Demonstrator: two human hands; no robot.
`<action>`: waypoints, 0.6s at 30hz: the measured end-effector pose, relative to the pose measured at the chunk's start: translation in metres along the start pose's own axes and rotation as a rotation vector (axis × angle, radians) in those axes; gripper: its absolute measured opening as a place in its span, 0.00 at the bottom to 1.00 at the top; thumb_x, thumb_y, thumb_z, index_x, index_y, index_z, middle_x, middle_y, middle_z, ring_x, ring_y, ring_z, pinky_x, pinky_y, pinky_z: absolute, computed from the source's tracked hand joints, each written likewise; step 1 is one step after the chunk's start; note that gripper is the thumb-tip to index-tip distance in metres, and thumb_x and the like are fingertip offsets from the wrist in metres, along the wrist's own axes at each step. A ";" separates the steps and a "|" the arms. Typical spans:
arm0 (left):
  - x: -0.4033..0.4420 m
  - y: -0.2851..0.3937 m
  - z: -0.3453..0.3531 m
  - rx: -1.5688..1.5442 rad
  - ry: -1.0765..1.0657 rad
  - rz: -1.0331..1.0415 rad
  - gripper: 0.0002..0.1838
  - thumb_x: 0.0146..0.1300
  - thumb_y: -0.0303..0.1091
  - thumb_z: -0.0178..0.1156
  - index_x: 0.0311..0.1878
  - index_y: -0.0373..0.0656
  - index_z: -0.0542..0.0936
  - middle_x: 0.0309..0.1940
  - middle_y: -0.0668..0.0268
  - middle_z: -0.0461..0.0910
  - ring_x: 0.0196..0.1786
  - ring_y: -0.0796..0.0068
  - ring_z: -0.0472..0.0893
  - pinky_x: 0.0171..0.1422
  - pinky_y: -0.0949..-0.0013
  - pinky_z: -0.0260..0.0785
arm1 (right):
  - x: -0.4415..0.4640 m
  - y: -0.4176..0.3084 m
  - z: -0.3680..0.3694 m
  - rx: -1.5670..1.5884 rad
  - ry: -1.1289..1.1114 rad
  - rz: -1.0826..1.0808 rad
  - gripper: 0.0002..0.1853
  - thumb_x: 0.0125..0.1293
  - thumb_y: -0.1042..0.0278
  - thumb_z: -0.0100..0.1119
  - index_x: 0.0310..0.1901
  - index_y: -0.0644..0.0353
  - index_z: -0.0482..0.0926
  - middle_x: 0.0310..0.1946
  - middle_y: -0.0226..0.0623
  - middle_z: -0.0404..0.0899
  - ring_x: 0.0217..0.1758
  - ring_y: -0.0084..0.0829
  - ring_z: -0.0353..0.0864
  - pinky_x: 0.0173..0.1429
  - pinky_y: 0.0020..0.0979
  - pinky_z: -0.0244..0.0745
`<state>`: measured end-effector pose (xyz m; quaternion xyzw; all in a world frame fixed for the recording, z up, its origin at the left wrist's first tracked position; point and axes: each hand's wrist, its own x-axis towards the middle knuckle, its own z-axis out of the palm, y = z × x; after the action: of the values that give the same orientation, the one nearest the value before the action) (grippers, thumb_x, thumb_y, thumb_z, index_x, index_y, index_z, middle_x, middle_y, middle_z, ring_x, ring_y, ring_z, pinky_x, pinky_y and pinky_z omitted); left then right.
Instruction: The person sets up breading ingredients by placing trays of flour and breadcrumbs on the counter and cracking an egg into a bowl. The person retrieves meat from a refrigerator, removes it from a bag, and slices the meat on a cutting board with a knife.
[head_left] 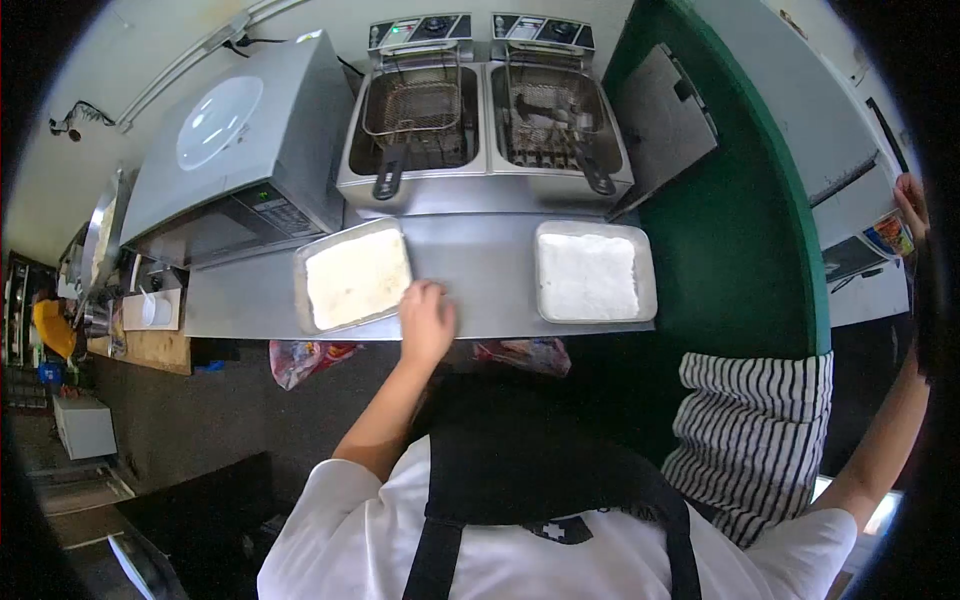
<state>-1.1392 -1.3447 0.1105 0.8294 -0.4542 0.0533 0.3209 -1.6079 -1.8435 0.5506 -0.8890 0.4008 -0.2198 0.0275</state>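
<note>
My left hand is at the right rim of a metal tray filled with a pale cream layer. Its fingers are curled together against that edge. A second metal tray, filled with a smooth white layer, lies to the right on the steel counter. My right hand reaches far out to the right, with its fingers bent around the dark edge of a white cabinet door that looks like a fridge. Part of that grip is lost in the dark border. A colourful packet shows just beside these fingers.
Two deep fryers with wire baskets stand behind the steel counter. A microwave with a white plate on top is at left. A green partition bounds the right; a striped cloth hangs below.
</note>
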 end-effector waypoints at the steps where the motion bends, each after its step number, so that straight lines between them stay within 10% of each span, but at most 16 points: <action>1: -0.001 -0.011 -0.022 0.053 0.022 -0.009 0.13 0.52 0.29 0.62 0.41 0.38 0.77 0.50 0.48 0.73 0.56 0.46 0.71 0.61 0.49 0.61 | -0.005 -0.011 -0.011 -0.041 -0.090 0.009 0.11 0.68 0.61 0.59 0.42 0.58 0.74 0.37 0.28 0.72 0.45 0.21 0.72 0.54 0.28 0.68; 6: -0.030 -0.118 -0.034 -0.028 -0.089 0.146 0.10 0.55 0.28 0.66 0.37 0.34 0.77 0.59 0.45 0.70 0.66 0.40 0.65 0.71 0.46 0.56 | -0.054 -0.134 0.001 -0.022 0.016 0.223 0.09 0.63 0.64 0.63 0.33 0.60 0.79 0.24 0.27 0.78 0.26 0.21 0.77 0.33 0.24 0.73; 14: -0.034 -0.123 -0.051 -0.188 -0.192 0.229 0.06 0.56 0.22 0.62 0.37 0.33 0.77 0.55 0.45 0.69 0.63 0.40 0.67 0.68 0.49 0.59 | -0.075 -0.160 0.006 -0.316 0.389 0.156 0.15 0.59 0.65 0.61 0.48 0.58 0.82 0.45 0.42 0.83 0.50 0.40 0.82 0.56 0.36 0.75; 18: -0.031 -0.099 -0.074 -0.231 -0.302 0.232 0.22 0.56 0.23 0.62 0.55 0.34 0.72 0.60 0.41 0.63 0.66 0.38 0.63 0.70 0.48 0.56 | -0.061 -0.151 0.015 -0.377 0.345 0.054 0.15 0.61 0.62 0.59 0.49 0.56 0.82 0.45 0.46 0.83 0.52 0.44 0.81 0.57 0.39 0.74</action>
<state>-1.0637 -1.2420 0.1088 0.7278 -0.5927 -0.0871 0.3337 -1.5311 -1.6987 0.5485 -0.8168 0.4569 -0.2886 -0.2017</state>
